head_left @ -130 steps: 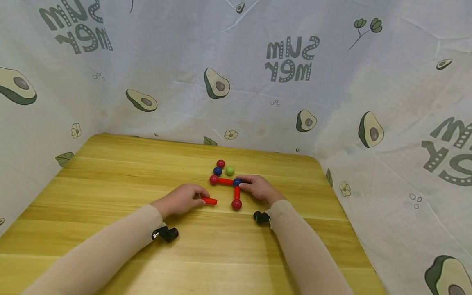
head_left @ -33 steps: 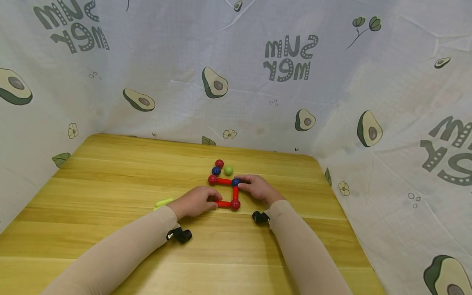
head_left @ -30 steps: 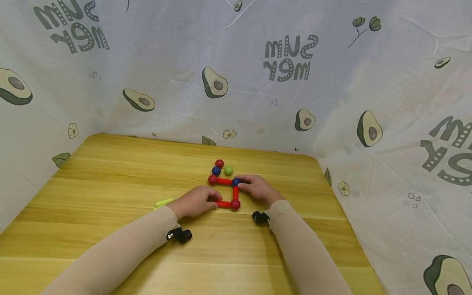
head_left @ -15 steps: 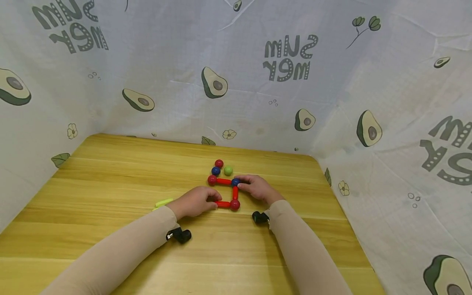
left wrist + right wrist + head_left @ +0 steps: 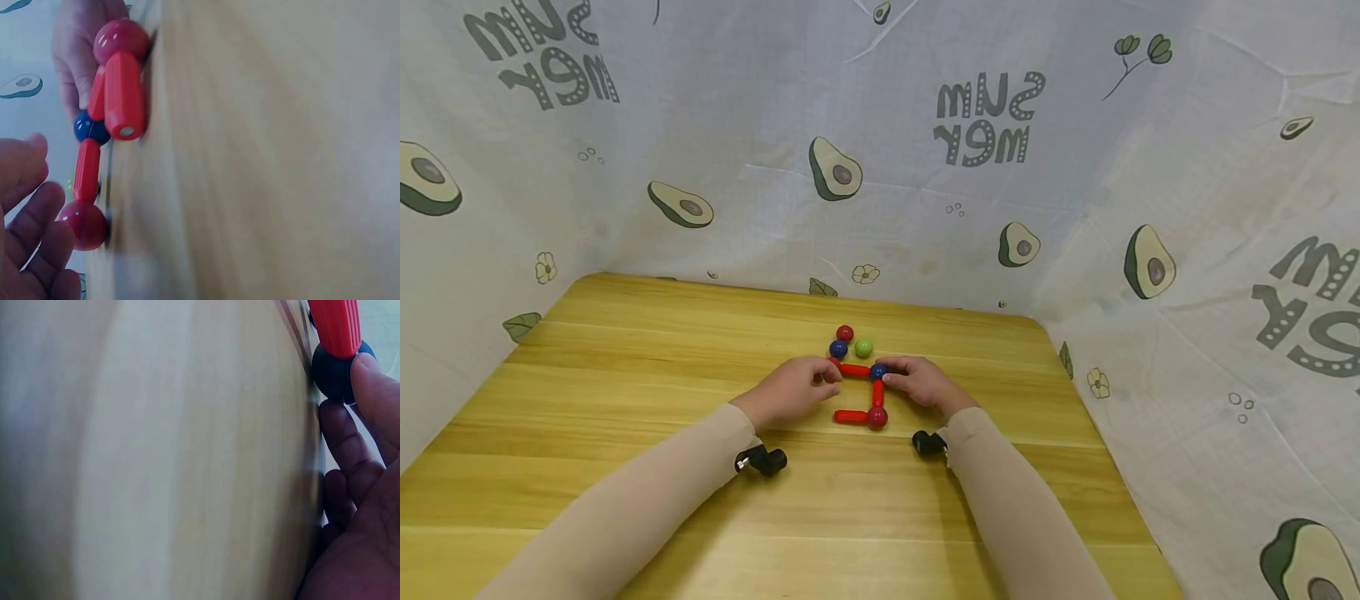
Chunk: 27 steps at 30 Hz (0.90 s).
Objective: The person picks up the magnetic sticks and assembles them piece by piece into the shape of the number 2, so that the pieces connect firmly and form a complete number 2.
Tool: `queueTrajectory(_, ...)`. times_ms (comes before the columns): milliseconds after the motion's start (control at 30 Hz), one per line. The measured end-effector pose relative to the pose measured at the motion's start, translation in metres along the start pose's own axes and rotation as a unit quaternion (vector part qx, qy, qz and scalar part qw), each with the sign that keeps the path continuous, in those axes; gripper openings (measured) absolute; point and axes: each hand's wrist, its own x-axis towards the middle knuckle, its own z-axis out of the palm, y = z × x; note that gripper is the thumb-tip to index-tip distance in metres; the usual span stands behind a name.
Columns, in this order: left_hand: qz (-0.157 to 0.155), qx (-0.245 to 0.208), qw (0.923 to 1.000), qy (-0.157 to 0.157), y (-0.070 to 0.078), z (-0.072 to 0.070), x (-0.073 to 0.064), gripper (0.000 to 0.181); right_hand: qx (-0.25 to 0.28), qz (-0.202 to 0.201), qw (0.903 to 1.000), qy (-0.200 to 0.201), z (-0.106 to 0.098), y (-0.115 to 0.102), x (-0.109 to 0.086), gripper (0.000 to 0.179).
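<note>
— Which step is this?
— Adjusting the frame (image 5: pixel 877 393) mid-bench, I'd judge. The right hand (image 5: pixel 927 386) pinches its two-o'clock blue ball (image 5: pixel 877 372); the left hand (image 5: pixel 792 387), fingers loosely parted, reaches its eleven-o'clock red ball (image 5: pixel 86 225). Whether it touches, I can't tell.
— The next move?
— Probably calls for a light left grip, the blue corner kept steady.
— Materials?
— Glossy round balls; ridged, plastic-looking rods, the eight-o'clock rod (image 5: pixel 125 94) ending in a pale disc; wood-grain bench (image 5: pixel 865 517).
</note>
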Motion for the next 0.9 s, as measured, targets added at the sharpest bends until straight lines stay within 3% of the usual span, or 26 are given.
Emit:
queueTrajectory(133, -0.014, -0.006, 0.9993, 0.035, 0.001, -0.008, 0.014, 0.017, -0.002, 0.000, 1.0000, 0.002, 0.000, 0.000, 0.000, 0.038)
queueTrajectory(300, -0.037, 0.022, 0.9976, 0.054, -0.001, -0.013, 0.036, 0.039, -0.004, -0.003, 1.0000, 0.003, 0.000, 0.002, 0.000, 0.039)
queueTrajectory(567, -0.063, 0.048, 0.9962, 0.037, -0.005, -0.013, 0.061, 0.048, -0.010, -0.006, 0.9999, 0.004, 0.001, 0.001, 0.002, 0.040)
queueTrajectory(900, -0.090, 0.036, 0.9949, 0.028, -0.005, -0.011, 0.067, 0.037, -0.015, -0.007, 0.9998, 0.011, 0.002, 0.003, 0.001, 0.040)
